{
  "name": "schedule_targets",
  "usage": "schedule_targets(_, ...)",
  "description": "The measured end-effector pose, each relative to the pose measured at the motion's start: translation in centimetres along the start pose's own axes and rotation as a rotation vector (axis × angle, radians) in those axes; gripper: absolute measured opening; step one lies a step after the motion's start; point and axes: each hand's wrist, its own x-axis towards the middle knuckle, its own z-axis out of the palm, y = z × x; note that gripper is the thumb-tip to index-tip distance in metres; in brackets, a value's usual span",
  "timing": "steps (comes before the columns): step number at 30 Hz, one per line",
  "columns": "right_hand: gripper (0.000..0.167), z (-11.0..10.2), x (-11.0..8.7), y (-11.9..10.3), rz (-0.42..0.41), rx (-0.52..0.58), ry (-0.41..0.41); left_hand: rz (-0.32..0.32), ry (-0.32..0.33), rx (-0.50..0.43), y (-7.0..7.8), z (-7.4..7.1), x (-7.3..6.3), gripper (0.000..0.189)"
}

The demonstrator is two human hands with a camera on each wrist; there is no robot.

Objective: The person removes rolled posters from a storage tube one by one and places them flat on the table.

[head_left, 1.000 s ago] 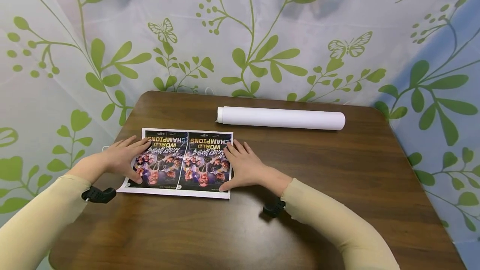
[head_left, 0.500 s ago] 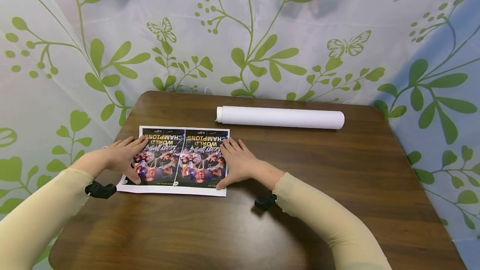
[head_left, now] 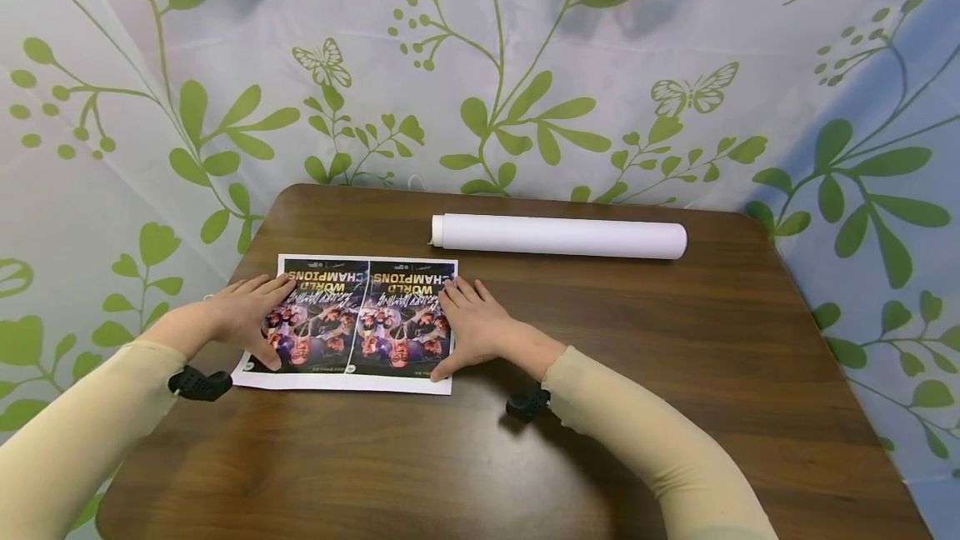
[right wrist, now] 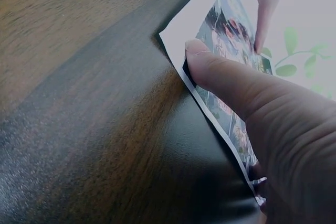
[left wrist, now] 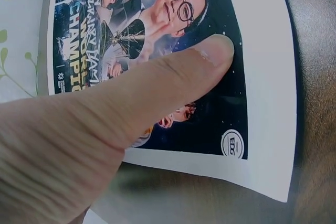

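A white-bordered sheet (head_left: 397,384) printed with two copies of the same poster lies on the brown table, its lettering upside down in the head view. My left hand (head_left: 243,315) rests on its left edge with fingers spread, the thumb lying across the dark print in the left wrist view. On the opposite edge my right hand (head_left: 480,330) presses with straight, spread fingers. In the right wrist view the right thumb (right wrist: 220,74) sits near a corner of the sheet, whose border lifts slightly there.
Behind the sheet, toward the table's far edge, lies a long white paper roll (head_left: 562,237). A leaf-patterned curtain (head_left: 337,32) hangs behind the table (head_left: 637,340). Black wrist devices hang below both sleeves.
The sheet and both hands have shifted slightly to the left, mostly in the first half second. Both hands keep the same spread pose on the edges.
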Motion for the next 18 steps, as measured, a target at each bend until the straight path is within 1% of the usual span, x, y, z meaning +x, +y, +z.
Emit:
schedule_targets(4, 0.143, -0.05, -0.08, -0.03, 0.003, -0.009, -0.002, 0.015, 0.004, -0.003, -0.14, 0.05, -0.02, 0.145)
schedule_targets(11, 0.144, -0.28, 0.14, -0.11, 0.010, -0.040, 0.021, 0.010, 0.012, -0.002, -0.06, -0.08, -0.13, 0.145)
schedule_targets(18, 0.146, -0.46, 0.58, 0.10, 0.007, -0.083, 0.032, 0.019, 0.039, -0.006, -0.46, 0.18, 0.23, 0.148)
